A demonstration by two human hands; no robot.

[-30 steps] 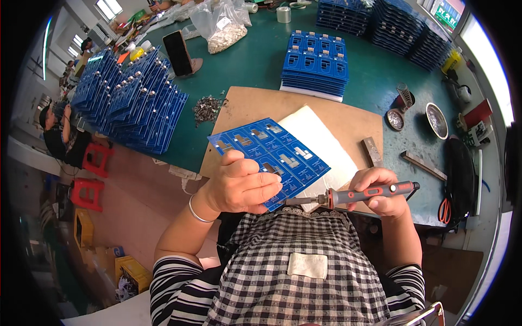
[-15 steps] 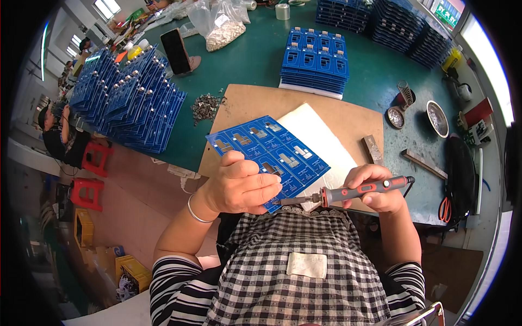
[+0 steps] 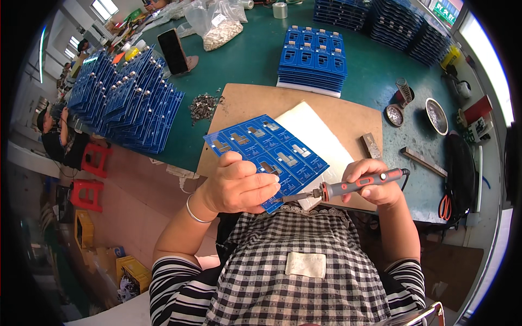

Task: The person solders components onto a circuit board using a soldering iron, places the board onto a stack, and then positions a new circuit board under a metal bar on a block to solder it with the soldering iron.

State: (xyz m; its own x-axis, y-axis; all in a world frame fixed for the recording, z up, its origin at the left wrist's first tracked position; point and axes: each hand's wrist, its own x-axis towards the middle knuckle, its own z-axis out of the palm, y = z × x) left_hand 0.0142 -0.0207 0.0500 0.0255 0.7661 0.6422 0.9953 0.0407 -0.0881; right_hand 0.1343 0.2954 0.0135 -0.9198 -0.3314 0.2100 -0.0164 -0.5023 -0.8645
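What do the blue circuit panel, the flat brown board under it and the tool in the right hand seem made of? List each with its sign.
Blue circuit panel: rigid laminate, probably fibreglass, with a glossy blue coat and bare silvery metal pads.
Flat brown board: looks like pressed fibreboard or thick card, matte, with a raw pale edge.
Grey and red soldering iron in the right hand: moulded plastic or rubbery grip, shiny metal tip.

1. My left hand (image 3: 239, 187) covers the near corner of the blue panel (image 3: 266, 149), so that corner is shut off from my side.
2. The soldering iron (image 3: 348, 187) in my right hand (image 3: 372, 182) bars the panel's near right edge.
3. Beyond the panel, the brown board (image 3: 255, 100) shows bare surface, open up to the stack of blue trays (image 3: 312, 57).
4. Left of the panel, a heap of small metal parts (image 3: 204, 106) sits at the board's edge.
5. Right of the panel, the white pad (image 3: 321, 136) lies open; past it, a small grey block (image 3: 371, 145) stands in the way.
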